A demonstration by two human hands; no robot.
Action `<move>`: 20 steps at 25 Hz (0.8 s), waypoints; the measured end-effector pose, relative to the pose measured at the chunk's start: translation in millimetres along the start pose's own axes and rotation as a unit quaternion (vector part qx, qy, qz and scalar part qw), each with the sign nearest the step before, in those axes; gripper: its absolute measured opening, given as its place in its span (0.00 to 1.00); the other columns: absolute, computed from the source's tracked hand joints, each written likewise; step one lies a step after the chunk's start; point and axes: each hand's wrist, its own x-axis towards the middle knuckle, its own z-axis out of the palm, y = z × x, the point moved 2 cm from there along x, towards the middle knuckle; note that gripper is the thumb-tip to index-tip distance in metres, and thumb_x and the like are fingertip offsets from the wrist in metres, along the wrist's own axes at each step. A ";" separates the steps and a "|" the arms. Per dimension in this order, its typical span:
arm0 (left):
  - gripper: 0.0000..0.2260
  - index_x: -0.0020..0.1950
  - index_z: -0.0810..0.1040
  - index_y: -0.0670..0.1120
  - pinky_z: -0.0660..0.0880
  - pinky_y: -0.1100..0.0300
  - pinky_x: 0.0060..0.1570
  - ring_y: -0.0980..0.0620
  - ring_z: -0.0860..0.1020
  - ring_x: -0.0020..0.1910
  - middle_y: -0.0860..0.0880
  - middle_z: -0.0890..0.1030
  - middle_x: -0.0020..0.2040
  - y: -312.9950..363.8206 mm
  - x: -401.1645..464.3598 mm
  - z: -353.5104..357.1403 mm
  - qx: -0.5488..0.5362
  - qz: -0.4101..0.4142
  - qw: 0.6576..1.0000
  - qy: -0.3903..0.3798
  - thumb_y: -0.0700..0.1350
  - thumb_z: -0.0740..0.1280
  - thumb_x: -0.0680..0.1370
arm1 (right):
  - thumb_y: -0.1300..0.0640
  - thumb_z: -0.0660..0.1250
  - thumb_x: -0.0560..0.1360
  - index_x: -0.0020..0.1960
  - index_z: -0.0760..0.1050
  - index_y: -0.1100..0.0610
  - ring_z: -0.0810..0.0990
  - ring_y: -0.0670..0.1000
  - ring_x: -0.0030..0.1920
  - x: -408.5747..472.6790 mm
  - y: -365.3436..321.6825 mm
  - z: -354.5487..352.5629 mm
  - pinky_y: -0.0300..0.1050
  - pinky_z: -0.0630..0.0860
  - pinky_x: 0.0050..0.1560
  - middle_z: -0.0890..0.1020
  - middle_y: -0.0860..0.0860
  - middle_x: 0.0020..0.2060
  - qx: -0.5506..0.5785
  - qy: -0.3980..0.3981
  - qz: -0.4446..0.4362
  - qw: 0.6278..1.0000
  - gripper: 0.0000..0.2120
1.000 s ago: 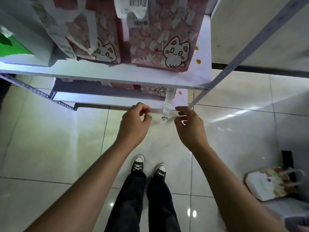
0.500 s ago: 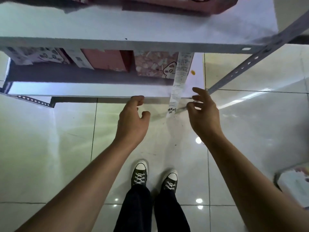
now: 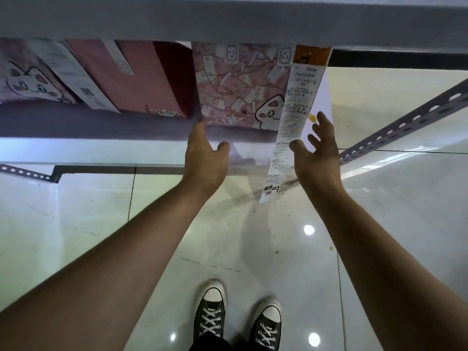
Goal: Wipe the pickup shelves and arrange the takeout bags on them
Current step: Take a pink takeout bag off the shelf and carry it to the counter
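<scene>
Reaching in under the upper shelf, both hands are spread and holding nothing: the left hand (image 3: 205, 153) has its fingers stretched forward to the lower left corner of the pink patterned takeout bag (image 3: 238, 87), fingertips at or just touching that edge, while the right hand (image 3: 316, 153) is splayed wide just beside the bag's right side, next to the long printed receipt (image 3: 288, 122) that hangs from the bag's top and trails past the front lip of the lower shelf (image 3: 101, 150). The bag stands upright at the right end of that shelf, with a plain pink bag (image 3: 141, 77) close on its left and a cat-printed bag (image 3: 33, 79) further left. It looks like thin paper, so probably light but easily creased or crushed, and its contents may tip; a flat palm on each side wall, low down near the base, seems the safest hold for sliding or squaring it. The receipt is flimsy and would tear if pulled, so it is best left out of the grip. A small yellow scrap (image 3: 312, 118) lies on the shelf by the right fingers
</scene>
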 end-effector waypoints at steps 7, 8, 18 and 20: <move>0.34 0.81 0.51 0.52 0.71 0.54 0.65 0.41 0.72 0.68 0.45 0.67 0.76 16.6 49.0 0.7 -0.004 -0.008 1.000 0.030 0.39 0.63 0.78 | 0.61 0.66 0.80 0.81 0.53 0.49 0.68 0.41 0.68 29.2 -9.8 14.2 0.48 0.69 0.72 0.68 0.44 0.73 0.062 -0.015 -0.002 0.998 0.36; 0.34 0.81 0.52 0.52 0.73 0.53 0.64 0.42 0.72 0.68 0.46 0.67 0.76 19.2 53.3 1.2 -0.016 -0.006 0.999 0.030 0.39 0.63 0.78 | 0.62 0.66 0.80 0.81 0.54 0.49 0.70 0.40 0.66 29.9 -10.3 15.7 0.47 0.70 0.71 0.70 0.43 0.71 0.074 -0.020 -0.005 0.997 0.34; 0.33 0.79 0.58 0.45 0.66 0.56 0.69 0.46 0.67 0.72 0.45 0.66 0.76 30.9 80.7 -0.2 -0.001 -0.020 0.997 0.070 0.39 0.66 0.76 | 0.63 0.65 0.79 0.76 0.64 0.50 0.68 0.49 0.71 42.5 -13.1 14.4 0.51 0.73 0.69 0.71 0.50 0.69 0.090 -0.015 -0.010 0.996 0.27; 0.31 0.78 0.61 0.47 0.72 0.56 0.65 0.46 0.73 0.67 0.46 0.72 0.72 29.3 86.7 -1.4 -0.020 -0.022 0.999 0.040 0.37 0.65 0.76 | 0.65 0.64 0.79 0.75 0.65 0.51 0.72 0.49 0.68 42.1 -12.4 16.6 0.52 0.76 0.66 0.74 0.51 0.68 0.101 -0.016 -0.018 0.995 0.26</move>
